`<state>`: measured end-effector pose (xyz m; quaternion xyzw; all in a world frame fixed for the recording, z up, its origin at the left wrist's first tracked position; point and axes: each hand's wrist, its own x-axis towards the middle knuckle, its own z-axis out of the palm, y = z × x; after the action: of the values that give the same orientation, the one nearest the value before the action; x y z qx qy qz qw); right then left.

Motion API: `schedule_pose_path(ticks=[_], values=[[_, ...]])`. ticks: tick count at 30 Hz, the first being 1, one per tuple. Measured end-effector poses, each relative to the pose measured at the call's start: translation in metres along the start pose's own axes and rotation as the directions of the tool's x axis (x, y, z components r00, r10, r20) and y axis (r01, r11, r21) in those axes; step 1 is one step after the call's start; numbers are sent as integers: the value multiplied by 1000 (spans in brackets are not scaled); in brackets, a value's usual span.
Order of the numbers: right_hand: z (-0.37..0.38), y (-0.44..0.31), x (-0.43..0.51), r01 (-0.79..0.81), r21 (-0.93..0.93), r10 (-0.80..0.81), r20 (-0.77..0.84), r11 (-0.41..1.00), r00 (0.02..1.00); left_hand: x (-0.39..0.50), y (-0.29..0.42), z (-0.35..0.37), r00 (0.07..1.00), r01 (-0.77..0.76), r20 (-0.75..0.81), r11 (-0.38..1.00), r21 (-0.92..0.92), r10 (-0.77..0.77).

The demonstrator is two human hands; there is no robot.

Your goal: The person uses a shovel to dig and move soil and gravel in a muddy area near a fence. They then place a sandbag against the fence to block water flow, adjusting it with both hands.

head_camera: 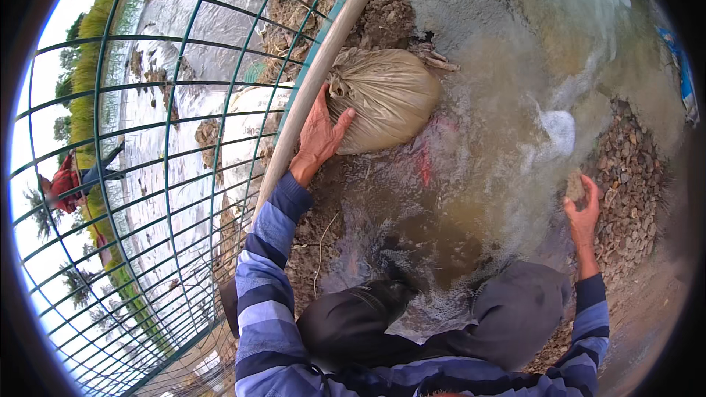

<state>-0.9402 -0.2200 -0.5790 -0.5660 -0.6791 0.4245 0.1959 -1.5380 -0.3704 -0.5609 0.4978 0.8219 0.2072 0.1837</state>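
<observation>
My left hand (321, 138) lies against the tied end of a wet, muddy tan sack (394, 99). Its thumb is spread over the sack and its fingers run beside the wooden pole (300, 116); whether it grips is unclear. The sack rests at the edge of shallow, moving brown water (485, 143). Between the thumb and fingers of my right hand (584, 210) is a rough, light-brown stone or clod (575, 185). That hand is over the water's edge, beside a heap of broken stones (629, 193).
Along the pole stands a green wire mesh fence (176, 82), with pale printed sacks (248, 132) behind it. Farther off is a person in a red checked shirt (65, 184). Wet soil (386, 16) banks the water, and a blue-and-white sack (679, 74) lies at the far right.
</observation>
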Motion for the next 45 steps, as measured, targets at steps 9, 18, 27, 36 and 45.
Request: schedule_pose_path(ticks=[9, 18, 27, 36, 45], values=[[302, -285, 125, 760, -9, -743, 207, 650, 637, 0, 4, -5, 995, 37, -92, 999, 12, -36], [370, -284, 111, 688, 59, -685, 190, 723, 703, 5, -4, 7, 954, -99, -292, 989, -109, 63], [370, -290, 141, 748, 59, -743, 186, 661, 643, 6, -13, 18, 951, -116, -302, 982, -151, 66], [378, -308, 129, 796, -51, -779, 178, 603, 601, -33, 5, -7, 943, -18, -333, 999, -35, 6], [396, -287, 125, 564, 237, -604, 159, 791, 781, -31, -11, -12, 955, -78, -295, 992, -102, 45]])
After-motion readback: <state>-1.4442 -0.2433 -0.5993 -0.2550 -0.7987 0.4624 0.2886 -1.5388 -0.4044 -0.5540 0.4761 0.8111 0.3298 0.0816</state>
